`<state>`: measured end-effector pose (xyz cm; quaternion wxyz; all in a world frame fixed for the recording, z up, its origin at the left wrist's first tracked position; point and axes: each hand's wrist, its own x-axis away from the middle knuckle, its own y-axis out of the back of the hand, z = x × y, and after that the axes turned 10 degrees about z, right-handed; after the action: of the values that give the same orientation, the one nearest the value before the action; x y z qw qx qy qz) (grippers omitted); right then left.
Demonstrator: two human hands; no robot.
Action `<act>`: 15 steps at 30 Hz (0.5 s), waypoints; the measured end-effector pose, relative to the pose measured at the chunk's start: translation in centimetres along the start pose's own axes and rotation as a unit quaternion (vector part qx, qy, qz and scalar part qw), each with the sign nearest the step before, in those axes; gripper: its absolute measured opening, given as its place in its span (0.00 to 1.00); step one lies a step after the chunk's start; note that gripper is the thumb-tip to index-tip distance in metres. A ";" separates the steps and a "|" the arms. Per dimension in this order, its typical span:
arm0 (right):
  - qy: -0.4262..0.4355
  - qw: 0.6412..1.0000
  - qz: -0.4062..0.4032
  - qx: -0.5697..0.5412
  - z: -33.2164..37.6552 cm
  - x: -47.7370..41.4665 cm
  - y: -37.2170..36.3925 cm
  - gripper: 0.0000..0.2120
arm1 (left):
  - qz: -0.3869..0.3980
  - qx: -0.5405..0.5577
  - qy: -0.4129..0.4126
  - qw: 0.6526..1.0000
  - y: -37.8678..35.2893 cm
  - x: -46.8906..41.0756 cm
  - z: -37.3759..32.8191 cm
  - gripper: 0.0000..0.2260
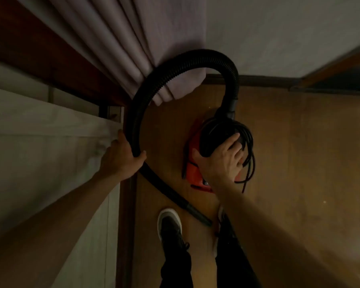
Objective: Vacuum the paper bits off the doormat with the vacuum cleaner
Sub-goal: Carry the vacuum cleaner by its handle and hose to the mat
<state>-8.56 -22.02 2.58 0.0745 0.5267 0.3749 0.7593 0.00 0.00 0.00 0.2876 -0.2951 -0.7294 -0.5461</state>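
Writing: no brand, label or lettering can be read anywhere; the picture is dim and a little blurred.
Vacuum cleaner: a red and black body right of the frame's centre; whether it stands on the wooden floor or is lifted off it cannot be told.
Cord: black, coiled in loops around the top of the body, with strands hanging down its right side.
Hose: black and ribbed, it leaves the top of the body, arches up and over to the left across the curtain, then runs down through the left hand to a smooth nozzle near the shoe.
Left hand: at centre left, fingers closed around the hose.
Right hand: spread over the top of the body and the coiled cord, fingers curled on the cord; a firm grip cannot be told.
Shoe: dark with a pale sole, at bottom centre, just left of the nozzle.
Edges: a pale panel fills the left side and ends at a dark wooden strip beside the left hand; a baseboard meets the wall behind the body; a dark wooden frame cuts the upper right corner.
Open room: bare floor spreads to the right of the body.
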 end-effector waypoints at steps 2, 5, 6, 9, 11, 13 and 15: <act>-0.022 0.999 -0.023 -0.043 0.9 -0.5 -1.4 0.63 | -0.010 0.044 0.016 0.999 -0.4 -0.9 0.2 0.34; -0.051 0.994 -0.053 -0.083 1.8 -1.5 -3.6 0.68 | 0.000 0.092 0.042 0.995 -1.5 -2.1 0.6 0.31; -0.055 0.993 -0.065 -0.086 1.9 -1.9 -4.2 0.69 | 0.001 0.106 0.049 0.993 -1.9 -2.6 0.8 0.30; -0.051 0.989 -0.109 -0.085 1.5 -2.7 -5.4 0.71 | -0.006 0.144 0.068 0.987 -3.1 -3.7 1.1 0.31; -0.043 0.988 -0.127 -0.075 1.2 -3.0 -6.1 0.72 | -0.013 0.166 0.078 0.983 -3.8 -4.4 1.2 0.32; -0.040 0.987 -0.142 -0.062 1.0 -3.1 -6.5 0.70 | -0.027 0.178 0.077 0.981 -4.3 -4.8 1.2 0.32; -0.040 0.985 -0.160 -0.045 0.9 -3.4 -6.8 0.68 | -0.046 0.183 0.070 0.979 -4.5 -5.0 1.1 0.31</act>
<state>-8.25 -18.50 -4.18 0.2338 0.4861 0.4165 0.7318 -0.19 -0.56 -6.81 0.3614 -0.1642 -0.8082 -0.4350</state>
